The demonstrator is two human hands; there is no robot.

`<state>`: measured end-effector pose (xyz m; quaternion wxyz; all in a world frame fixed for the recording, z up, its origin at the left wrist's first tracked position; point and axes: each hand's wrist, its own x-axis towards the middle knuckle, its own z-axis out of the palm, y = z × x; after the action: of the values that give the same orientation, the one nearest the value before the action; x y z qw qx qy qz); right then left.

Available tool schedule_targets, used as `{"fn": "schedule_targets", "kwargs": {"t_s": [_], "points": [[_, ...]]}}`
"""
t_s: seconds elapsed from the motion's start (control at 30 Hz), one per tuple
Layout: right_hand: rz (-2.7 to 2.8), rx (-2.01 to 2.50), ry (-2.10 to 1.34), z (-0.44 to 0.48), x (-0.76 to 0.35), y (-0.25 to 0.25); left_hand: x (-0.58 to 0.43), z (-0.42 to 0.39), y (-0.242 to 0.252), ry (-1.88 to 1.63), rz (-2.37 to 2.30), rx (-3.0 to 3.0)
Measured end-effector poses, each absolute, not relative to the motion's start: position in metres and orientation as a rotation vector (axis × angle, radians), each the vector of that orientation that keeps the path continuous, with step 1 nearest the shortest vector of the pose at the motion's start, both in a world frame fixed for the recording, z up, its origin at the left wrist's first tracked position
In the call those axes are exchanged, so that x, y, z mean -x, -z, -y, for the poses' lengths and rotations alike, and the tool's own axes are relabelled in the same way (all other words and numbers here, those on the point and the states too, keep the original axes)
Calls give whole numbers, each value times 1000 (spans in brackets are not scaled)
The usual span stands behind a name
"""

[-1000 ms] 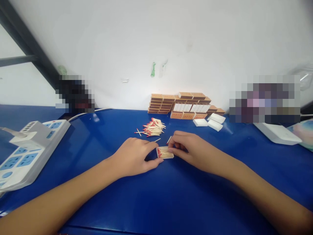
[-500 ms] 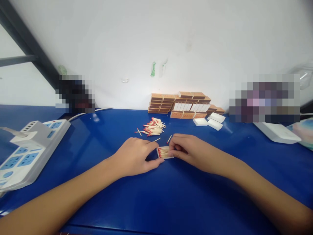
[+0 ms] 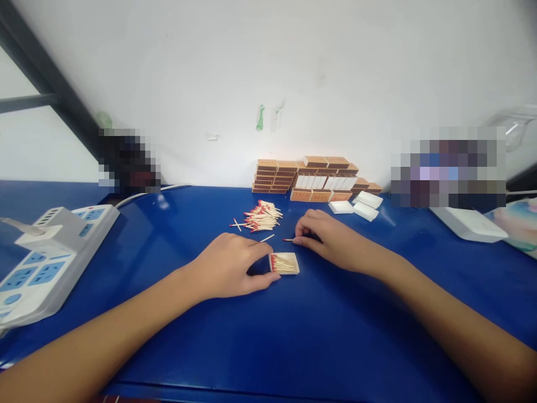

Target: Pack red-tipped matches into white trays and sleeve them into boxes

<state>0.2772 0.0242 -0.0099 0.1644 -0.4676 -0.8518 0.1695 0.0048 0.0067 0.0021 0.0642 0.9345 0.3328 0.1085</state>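
Observation:
My left hand (image 3: 235,266) grips the left end of a white matchbox tray (image 3: 295,264) between thumb and fingers, on the blue table. Red-headed matches (image 3: 284,263) lie side by side in the tray, heads to the left. Just above and right of it, my right hand (image 3: 315,232) pinches a single match (image 3: 288,240), its red head poking out leftward from the fingertips. A loose match (image 3: 267,238) lies by my left knuckles, partly hidden. Beyond the hands is a heap of matches (image 3: 264,216), with a few strays at its left side.
Stacked matchboxes (image 3: 321,195) stand against the wall at the back. Several empty white trays (image 3: 366,211) lie at their right. A white power strip (image 3: 62,268) with a plug occupies the left side. A white box (image 3: 467,225) sits at the far right.
My right hand has moved up and away from the tray and now pinches the match that lay loose beside it. My left hand stays on the tray.

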Motion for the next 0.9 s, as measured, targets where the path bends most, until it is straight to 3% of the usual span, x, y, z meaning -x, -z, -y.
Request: {"fn": "schedule_targets", "kwargs": {"t_s": [0.37,0.7,0.9], "points": [[2402,1231,-503,9,-244,-10,-4,-7,-3,-337,-1071,-2818],[2373,1153,-478,-18,-237,9,-13,16,0,-318,-708,-2954],[2422,1214,-424,-25,-240,10,-5,-1,-8,-300,-1223,-2916]]}}
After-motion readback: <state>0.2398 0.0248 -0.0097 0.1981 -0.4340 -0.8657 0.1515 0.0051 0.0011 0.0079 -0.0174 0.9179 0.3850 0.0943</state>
